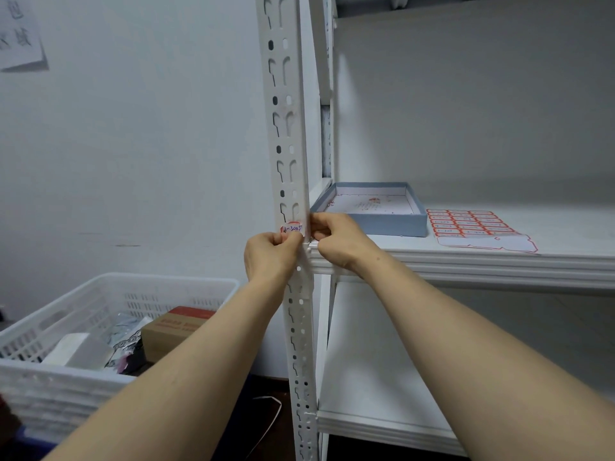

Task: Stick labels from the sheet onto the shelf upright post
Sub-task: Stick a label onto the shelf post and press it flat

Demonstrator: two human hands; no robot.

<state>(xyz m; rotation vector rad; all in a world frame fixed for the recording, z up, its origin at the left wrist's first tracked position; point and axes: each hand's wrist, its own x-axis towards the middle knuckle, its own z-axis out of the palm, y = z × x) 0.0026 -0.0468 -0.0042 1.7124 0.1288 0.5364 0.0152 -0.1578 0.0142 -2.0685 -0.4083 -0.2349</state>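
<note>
While the little red-edged label (pixel 292 228) sits on the white post (pixel 287 134), just above the shelf (pixel 466 257), it could go on crooked or creased if one end gets pushed down first. Both arms reach forward, with the wrists close together. The left hand (pixel 268 252) has curled fingers pinching the label's left end. The right hand (pixel 334 234) curls too, holding the right end round the post's corner. Farther right, the label sheet (pixel 479 227) lies on the shelf beside a blue box (pixel 372 224). A white basket (pixel 60 387) stands near, on the left.
</note>
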